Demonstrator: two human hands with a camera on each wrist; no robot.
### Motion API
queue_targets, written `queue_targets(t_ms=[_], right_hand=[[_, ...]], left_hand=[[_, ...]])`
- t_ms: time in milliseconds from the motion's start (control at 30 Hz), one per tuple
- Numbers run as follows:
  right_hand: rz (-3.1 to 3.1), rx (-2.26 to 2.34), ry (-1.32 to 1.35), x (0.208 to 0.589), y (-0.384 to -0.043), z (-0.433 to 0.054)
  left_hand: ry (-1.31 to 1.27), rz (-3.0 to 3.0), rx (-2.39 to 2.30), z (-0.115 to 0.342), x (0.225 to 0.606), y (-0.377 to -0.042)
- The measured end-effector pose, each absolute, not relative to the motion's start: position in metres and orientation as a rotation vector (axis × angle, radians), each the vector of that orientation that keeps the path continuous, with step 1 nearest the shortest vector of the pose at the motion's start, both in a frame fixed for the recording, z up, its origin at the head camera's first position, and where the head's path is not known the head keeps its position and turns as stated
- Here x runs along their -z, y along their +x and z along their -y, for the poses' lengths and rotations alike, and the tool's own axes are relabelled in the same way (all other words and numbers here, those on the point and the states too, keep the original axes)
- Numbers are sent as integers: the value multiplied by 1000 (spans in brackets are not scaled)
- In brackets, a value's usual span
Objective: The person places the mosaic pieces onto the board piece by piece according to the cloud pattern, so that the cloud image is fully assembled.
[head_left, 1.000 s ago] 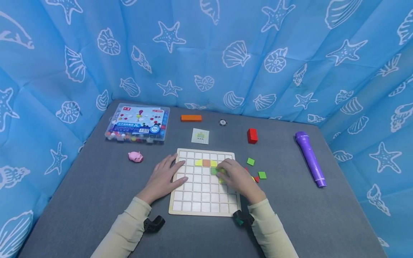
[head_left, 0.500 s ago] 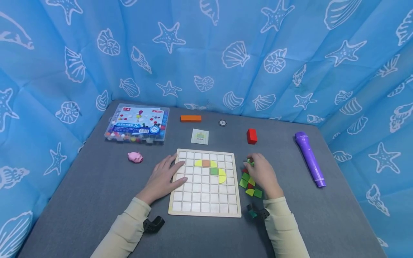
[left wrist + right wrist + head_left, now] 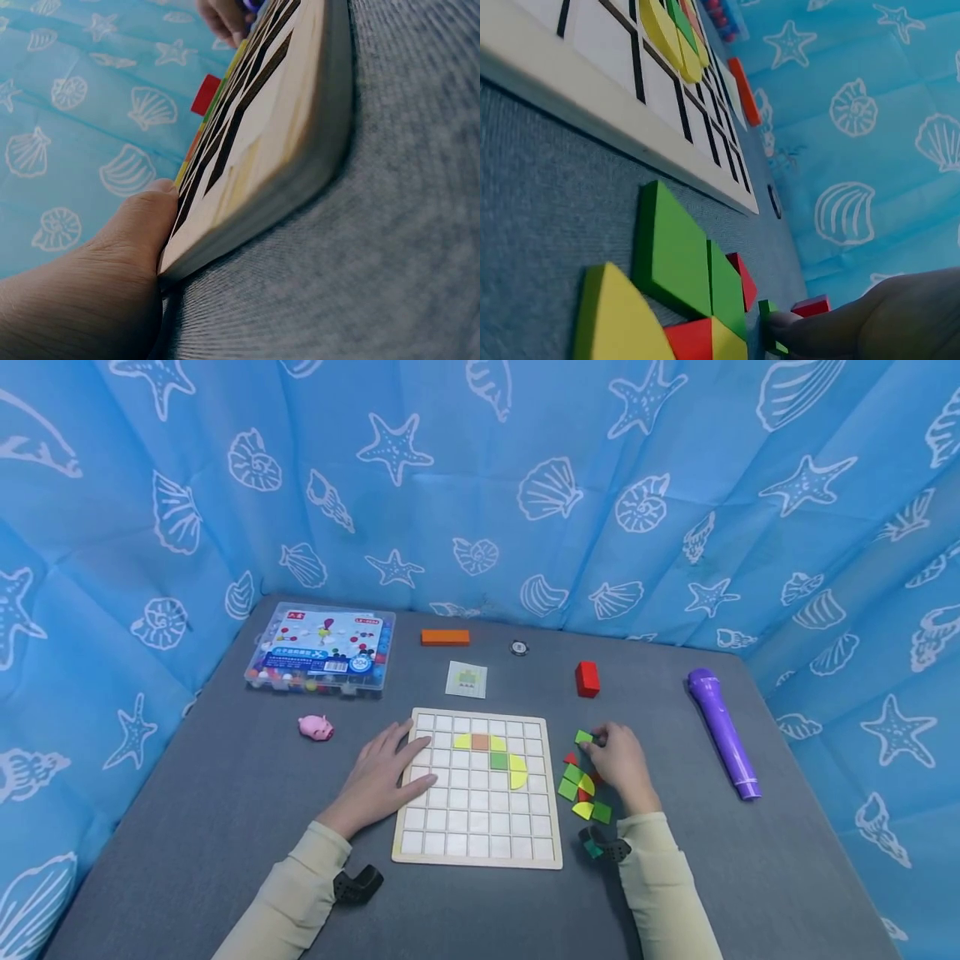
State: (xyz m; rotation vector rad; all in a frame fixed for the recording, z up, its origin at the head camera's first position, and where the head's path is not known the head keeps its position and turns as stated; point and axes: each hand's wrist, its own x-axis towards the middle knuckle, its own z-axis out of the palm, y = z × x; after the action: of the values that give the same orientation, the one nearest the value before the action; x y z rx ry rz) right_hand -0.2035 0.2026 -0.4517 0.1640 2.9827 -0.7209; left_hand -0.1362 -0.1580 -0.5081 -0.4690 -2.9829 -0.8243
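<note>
A wooden grid board (image 3: 450, 853) lies on the table, with yellow quarter-round tiles (image 3: 517, 770), a green square (image 3: 498, 761) and an orange square (image 3: 480, 742) in its upper cells. My left hand (image 3: 375, 781) rests on the board's left edge, fingers spread; its thumb (image 3: 142, 217) lies over the rim in the left wrist view. Right of the board, my right hand (image 3: 622, 766) has its thumb and fingertips at a green square tile (image 3: 582, 737), seemingly pinching its edge. Beneath and beside that hand lie loose green, yellow and red tiles (image 3: 568, 788), some partly covered.
Behind the board sit a pattern card (image 3: 467, 679), an orange block (image 3: 445, 637), a round chip (image 3: 519, 647) and a red block (image 3: 587, 679). A clear box of beads (image 3: 321, 648) and a pink pig (image 3: 316, 727) are left; a purple microphone (image 3: 723, 732) lies right.
My right hand has left the yellow tiles on the board and moved right to the loose tiles, with its fingertips now at a green square. The left hand stays put.
</note>
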Motion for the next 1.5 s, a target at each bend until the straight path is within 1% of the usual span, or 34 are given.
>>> queue_targets(t_ms=[233, 367, 533, 600, 833, 900, 1033, 1133, 1167, 1233, 1367, 1500], right_hand=[[-2965, 784, 178, 455, -208, -204], [-2947, 831, 230, 454, -207, -203], [-2931, 1014, 261, 455, -206, -207], [-2927, 1104, 246, 460, -209, -211], [-2926, 1221, 216, 506, -233, -234], [-2887, 1284, 235, 508, -234, -232], [-2789, 1416, 201, 497, -226, -220], [-2754, 1434, 157, 491, -220, -210], [-2773, 1394, 165, 495, -222, -208], [-2745, 1412, 111, 487, -215, -199], [-2676, 1422, 14, 461, -194, -179], [-2600, 1446, -29, 436, -177, -160]], left_hand=[[-472, 2965, 834, 158, 507, -136], [-480, 2944, 831, 158, 508, -136], [-475, 2953, 825, 157, 508, -136], [-470, 2960, 823, 157, 507, -135], [-472, 2963, 828, 158, 507, -135], [-470, 2967, 830, 158, 507, -135], [-458, 2990, 825, 158, 506, -136], [-454, 3000, 824, 158, 506, -136], [-455, 3001, 823, 158, 506, -136], [-461, 2994, 822, 158, 506, -136], [-459, 3003, 820, 158, 506, -136], [-461, 3002, 832, 157, 505, -136]])
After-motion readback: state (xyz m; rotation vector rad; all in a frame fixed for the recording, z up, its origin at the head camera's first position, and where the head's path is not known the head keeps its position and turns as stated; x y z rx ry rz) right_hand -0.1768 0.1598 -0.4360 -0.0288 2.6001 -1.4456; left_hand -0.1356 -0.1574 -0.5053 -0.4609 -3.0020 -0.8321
